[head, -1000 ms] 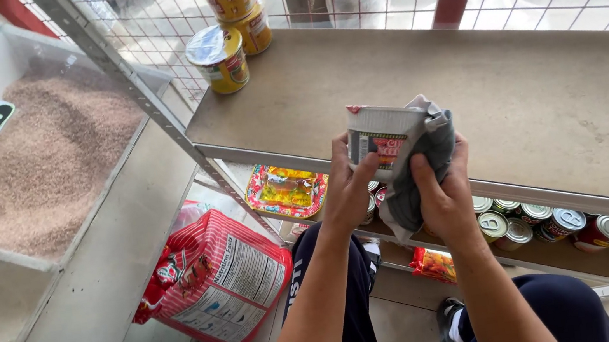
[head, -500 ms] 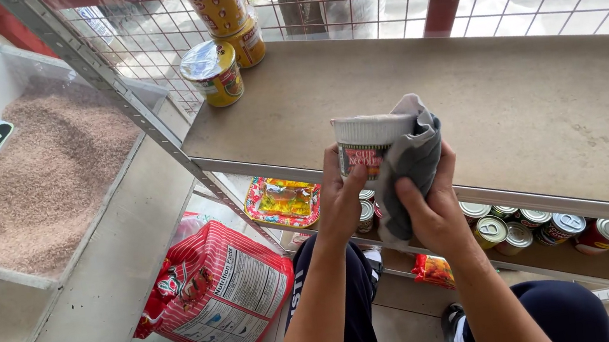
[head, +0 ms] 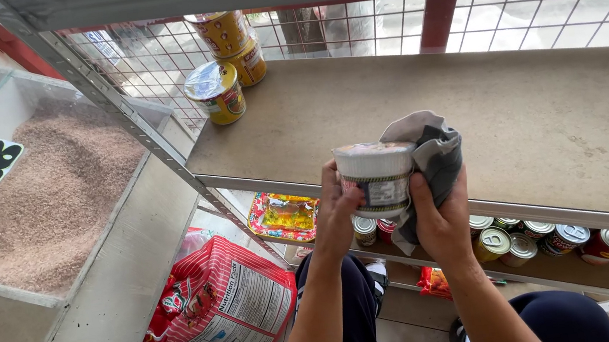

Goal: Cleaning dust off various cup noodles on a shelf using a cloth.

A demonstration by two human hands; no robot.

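A: Where was the cup (head: 378,178)?

B: It was held upright above the front edge of the shelf (head: 534,125), just clear of the board. The left hand (head: 340,213) was wrapped around the cup's left side, fingers closed on it. The right hand (head: 442,215) pressed a grey cloth (head: 431,148) against the cup's right side, fingers pinching the cloth.

A: What else stood relative to the shelf?

B: Three yellow cans (head: 225,56) were at its far left corner. A row of tins (head: 556,236) sat on the level below it. A red bag (head: 220,307) lay lower left of it. A bin of reddish grain (head: 34,199) was left of it.
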